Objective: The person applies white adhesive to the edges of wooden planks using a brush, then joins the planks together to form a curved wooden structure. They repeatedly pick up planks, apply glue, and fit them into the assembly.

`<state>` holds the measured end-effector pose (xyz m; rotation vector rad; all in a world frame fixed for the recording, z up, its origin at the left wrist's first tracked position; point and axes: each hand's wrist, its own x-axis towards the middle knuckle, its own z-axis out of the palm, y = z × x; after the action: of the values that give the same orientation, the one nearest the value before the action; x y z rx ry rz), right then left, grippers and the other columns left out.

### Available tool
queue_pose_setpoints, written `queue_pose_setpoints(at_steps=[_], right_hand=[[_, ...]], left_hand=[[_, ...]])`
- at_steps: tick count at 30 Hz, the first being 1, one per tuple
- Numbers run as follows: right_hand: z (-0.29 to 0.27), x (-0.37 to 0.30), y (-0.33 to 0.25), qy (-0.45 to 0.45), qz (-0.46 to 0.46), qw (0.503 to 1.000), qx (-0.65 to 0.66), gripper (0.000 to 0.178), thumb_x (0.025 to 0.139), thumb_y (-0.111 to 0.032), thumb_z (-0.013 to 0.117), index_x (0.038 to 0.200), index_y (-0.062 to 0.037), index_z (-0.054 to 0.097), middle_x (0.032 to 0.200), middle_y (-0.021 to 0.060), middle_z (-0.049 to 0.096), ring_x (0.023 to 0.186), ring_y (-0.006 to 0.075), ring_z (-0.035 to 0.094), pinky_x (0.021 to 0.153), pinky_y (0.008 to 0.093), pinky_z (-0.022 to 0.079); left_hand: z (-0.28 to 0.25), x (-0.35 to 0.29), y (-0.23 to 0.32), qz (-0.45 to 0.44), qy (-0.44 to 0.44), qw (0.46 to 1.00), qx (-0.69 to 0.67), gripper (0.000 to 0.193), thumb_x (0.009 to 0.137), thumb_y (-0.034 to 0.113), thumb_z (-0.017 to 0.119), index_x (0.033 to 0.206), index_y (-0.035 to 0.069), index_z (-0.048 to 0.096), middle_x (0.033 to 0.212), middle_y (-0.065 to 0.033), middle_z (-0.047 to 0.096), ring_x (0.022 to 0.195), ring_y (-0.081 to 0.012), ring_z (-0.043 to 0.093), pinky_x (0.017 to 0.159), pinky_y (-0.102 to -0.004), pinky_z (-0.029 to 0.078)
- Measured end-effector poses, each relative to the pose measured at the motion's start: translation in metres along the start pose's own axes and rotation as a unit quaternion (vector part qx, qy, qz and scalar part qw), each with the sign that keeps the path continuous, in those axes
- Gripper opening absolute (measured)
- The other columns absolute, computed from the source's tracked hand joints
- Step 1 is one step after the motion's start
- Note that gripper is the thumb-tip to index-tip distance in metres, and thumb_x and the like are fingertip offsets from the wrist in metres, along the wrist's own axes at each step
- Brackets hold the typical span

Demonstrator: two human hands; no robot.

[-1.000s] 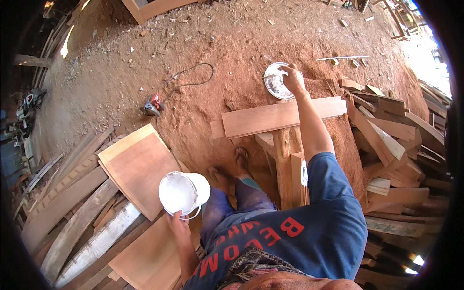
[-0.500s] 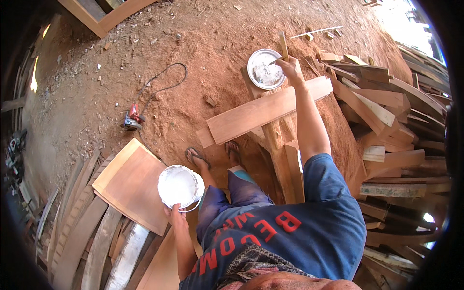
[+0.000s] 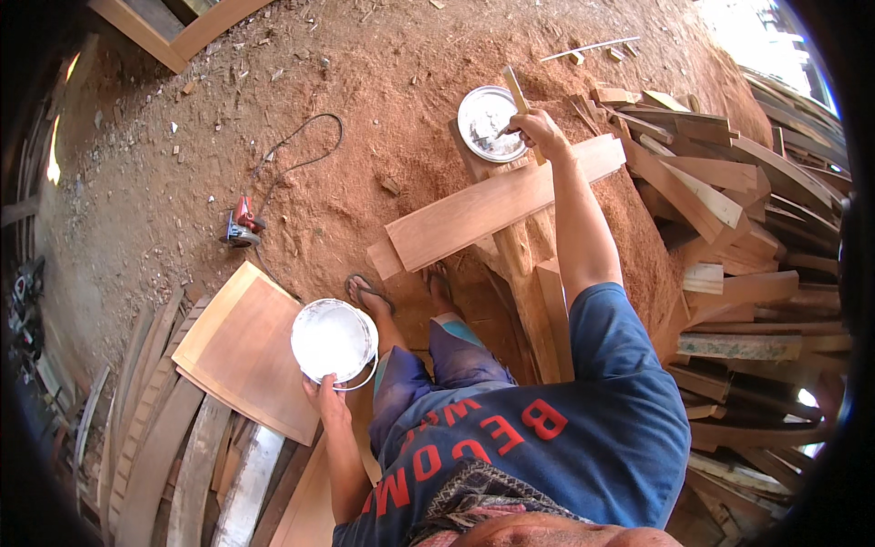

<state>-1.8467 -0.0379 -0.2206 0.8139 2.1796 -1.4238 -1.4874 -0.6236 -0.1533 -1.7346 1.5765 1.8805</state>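
My left hand (image 3: 330, 399) grips the near rim of a white bucket (image 3: 330, 339), whose inside and wire handle show. The bucket is tilted over my left thigh. Farther off, my right hand (image 3: 541, 133) is closed on a thin-bladed tool like a putty knife (image 3: 504, 131). Its blade lies over a round white lid (image 3: 466, 135) smeared with white paste. A flat wooden stick (image 3: 516, 88) rises beside these fingers, and I cannot tell whether they hold it too. Under my right forearm lies a reddish-brown board (image 3: 474, 208).
A wooden panel (image 3: 246, 346) rests over planks (image 3: 150, 456) at the left. A red power tool (image 3: 243, 223) with a black cord sits on the sawdust-covered ground. Stacked timber (image 3: 743, 346) fills the right side. Rough wooden beams (image 3: 517, 251) support the board. A wooden frame (image 3: 205, 35) is far left.
The blade has shifted toward the lid's near right part, and the wooden stick leans farther left. My left hand still grips the bucket. The whole view has shifted slightly.
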Motion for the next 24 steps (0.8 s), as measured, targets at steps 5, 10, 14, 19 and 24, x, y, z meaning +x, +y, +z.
queue_pose_setpoints(at_steps=[5,10,14,19,24], right_hand=[[0.009,-0.004,-0.003,0.024,-0.015,0.989,-0.145,0.042,0.075,-0.038,0.084,0.088,0.0003,0.073,0.072,0.0047,0.066,0.064,0.0142,0.058,0.057,0.0318,0.047],[0.005,0.006,0.022,0.226,-0.164,0.933,-0.227,0.038,0.088,-0.031,0.074,0.1,0.0039,0.065,0.09,0.0221,0.068,0.089,0.0343,0.068,0.081,0.0443,0.053],[-0.009,-0.001,0.013,0.13,-0.292,0.901,-0.292,0.025,0.079,-0.011,0.075,0.101,-0.0044,0.067,0.099,0.0188,0.068,0.096,0.038,0.066,0.083,0.0453,0.053],[-0.011,0.0,0.001,0.129,-0.285,0.907,-0.282,0.029,0.077,-0.009,0.073,0.104,-0.0021,0.068,0.1,0.0193,0.069,0.094,0.0382,0.067,0.083,0.0449,0.053],[-0.015,0.044,0.026,0.223,-0.259,0.876,-0.341,0.028,0.086,-0.018,0.063,0.106,-0.0001,0.07,0.093,0.025,0.071,0.089,0.0369,0.071,0.08,0.0466,0.053]], left_hand=[[0.012,-0.007,0.002,-0.012,0.008,1.0,0.0,0.081,0.077,-0.002,0.064,0.152,0.016,0.036,0.131,-0.0088,0.051,0.107,-0.0207,0.056,0.076,-0.0334,0.049],[0.015,-0.001,-0.005,-0.013,-0.002,1.0,0.015,0.083,0.077,-0.002,0.064,0.153,0.016,0.036,0.13,-0.0081,0.051,0.104,-0.0196,0.055,0.077,-0.034,0.049],[0.022,-0.002,-0.007,-0.017,-0.001,1.0,0.009,0.084,0.077,-0.002,0.064,0.153,0.018,0.036,0.13,-0.0072,0.051,0.102,-0.0187,0.054,0.078,-0.0336,0.049],[0.022,-0.001,-0.012,-0.02,0.006,1.0,-0.003,0.077,0.079,-0.004,0.062,0.151,0.014,0.038,0.134,-0.0087,0.052,0.106,-0.0191,0.057,0.079,-0.0317,0.051],[0.013,0.026,-0.031,0.013,0.007,1.0,-0.025,0.069,0.079,-0.004,0.063,0.145,0.005,0.043,0.122,-0.0111,0.058,0.095,-0.0177,0.061,0.073,-0.0317,0.052]])
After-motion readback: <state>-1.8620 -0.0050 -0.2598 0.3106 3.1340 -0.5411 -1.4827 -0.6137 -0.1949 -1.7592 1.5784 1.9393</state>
